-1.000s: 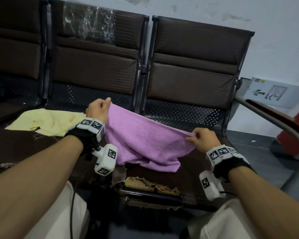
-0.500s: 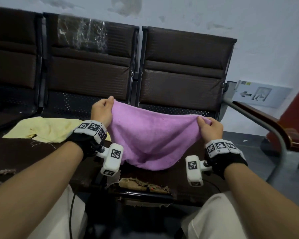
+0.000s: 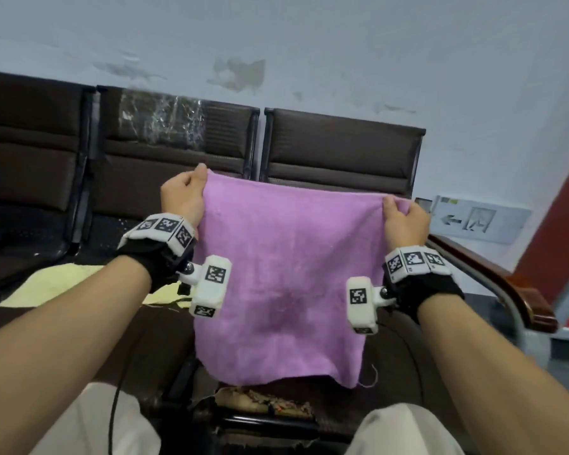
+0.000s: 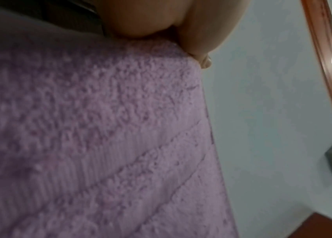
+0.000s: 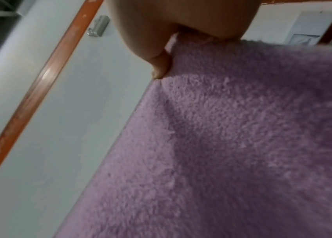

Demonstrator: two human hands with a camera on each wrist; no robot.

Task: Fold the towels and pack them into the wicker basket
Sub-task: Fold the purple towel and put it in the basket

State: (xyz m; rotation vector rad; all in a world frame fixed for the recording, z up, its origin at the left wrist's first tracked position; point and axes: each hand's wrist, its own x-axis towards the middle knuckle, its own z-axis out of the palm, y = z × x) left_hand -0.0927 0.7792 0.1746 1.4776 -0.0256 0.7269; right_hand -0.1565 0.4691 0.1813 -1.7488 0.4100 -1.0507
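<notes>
A purple towel (image 3: pixel 286 284) hangs flat in the air in front of me, above the dark bench seats. My left hand (image 3: pixel 186 195) pinches its top left corner and my right hand (image 3: pixel 404 218) pinches its top right corner. The top edge is stretched between them and the lower edge hangs free near the seat front. The left wrist view is filled by the purple towel (image 4: pixel 91 136) under my left hand (image 4: pixel 161 24). The right wrist view shows the purple towel (image 5: pixel 242 145) below my right hand (image 5: pixel 171 29). A yellow towel (image 3: pixel 56 285) lies on the seat at left. No wicker basket is in view.
A row of dark brown seats (image 3: pixel 339 152) stands against a pale wall. A metal armrest with a wooden top (image 3: pixel 493 284) curves at the right. The seat's front edge (image 3: pixel 263 402) is torn and frayed. A wall sign (image 3: pixel 473 221) is at right.
Both hands have risen and moved apart, lifting the purple towel off the seat and stretching it from a sagging drape into a flat hanging sheet. The head view has tilted upward.
</notes>
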